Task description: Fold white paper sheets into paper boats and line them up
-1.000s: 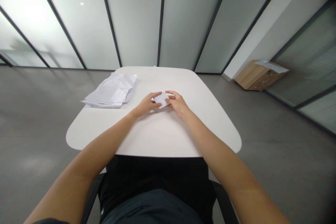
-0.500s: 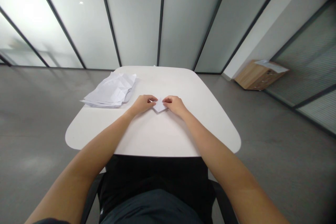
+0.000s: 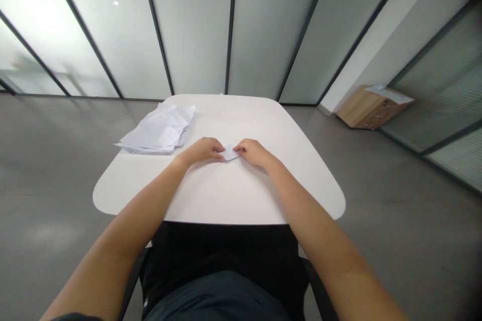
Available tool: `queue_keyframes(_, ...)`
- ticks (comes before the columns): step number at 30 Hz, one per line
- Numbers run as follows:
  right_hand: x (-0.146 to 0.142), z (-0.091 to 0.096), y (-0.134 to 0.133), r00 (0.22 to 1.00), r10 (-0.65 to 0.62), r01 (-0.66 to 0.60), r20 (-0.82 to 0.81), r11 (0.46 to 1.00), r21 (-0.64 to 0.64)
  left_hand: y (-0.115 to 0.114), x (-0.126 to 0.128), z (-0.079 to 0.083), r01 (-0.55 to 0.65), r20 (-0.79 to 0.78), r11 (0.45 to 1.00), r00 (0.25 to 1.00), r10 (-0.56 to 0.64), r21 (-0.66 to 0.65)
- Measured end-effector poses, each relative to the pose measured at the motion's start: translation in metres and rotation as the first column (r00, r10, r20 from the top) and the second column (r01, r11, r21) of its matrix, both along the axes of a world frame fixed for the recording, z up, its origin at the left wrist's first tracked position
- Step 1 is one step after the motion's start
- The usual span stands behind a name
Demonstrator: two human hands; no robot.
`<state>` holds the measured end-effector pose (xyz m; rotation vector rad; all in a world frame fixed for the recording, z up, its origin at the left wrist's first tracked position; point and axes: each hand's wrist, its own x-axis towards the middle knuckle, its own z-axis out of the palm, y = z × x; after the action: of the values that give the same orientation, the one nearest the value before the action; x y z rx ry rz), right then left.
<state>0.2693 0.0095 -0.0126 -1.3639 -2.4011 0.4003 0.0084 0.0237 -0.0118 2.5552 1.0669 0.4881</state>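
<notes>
A small piece of folded white paper (image 3: 230, 153) is held low over the middle of the white table, between my two hands. My left hand (image 3: 209, 149) pinches its left side, with the thumb at the near edge. On the opposite side my right hand (image 3: 250, 150) grips the paper's right edge between thumb and fingers. The fingertips cover both side edges, and the fine fold lines are too small to make out.
Crumpled white paper sheets (image 3: 158, 128) lie in a pile at the table's left. The white table (image 3: 233, 195) has rounded corners. A wooden cabinet (image 3: 357, 108) stands on the floor at the far right, and frosted glass panels (image 3: 192, 25) rise behind the table.
The folded paper has turned slightly and shows a smoother, smaller face. Both hands have shifted a little toward me, and the left thumb has moved to the paper's near edge.
</notes>
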Motion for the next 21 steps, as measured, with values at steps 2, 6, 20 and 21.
queue_keyframes(2, 0.005, 0.003, -0.001, 0.998, 0.037, -0.037, 0.054, 0.999, -0.004, 0.001, -0.001, 0.001, 0.02, -0.036, 1.0, 0.999, -0.02, 0.017)
queue_keyframes(6, 0.013, 0.004, -0.002, 0.994, 0.078, -0.076, 0.071, 0.997, -0.027, 0.003, 0.0, -0.002, 0.041, -0.077, 0.999, 0.996, -0.038, 0.036)
queue_keyframes(20, 0.007, 0.01, -0.009, 1.0, -0.006, 0.006, 0.001, 0.999, -0.04, -0.007, 0.002, 0.005, -0.085, -0.069, 0.995, 0.994, 0.089, 0.057)
queue_keyframes(21, 0.006, 0.009, -0.009, 1.0, -0.018, 0.017, -0.005, 0.999, -0.035, -0.008, 0.003, 0.004, -0.102, -0.063, 0.993, 0.992, 0.106, 0.065)
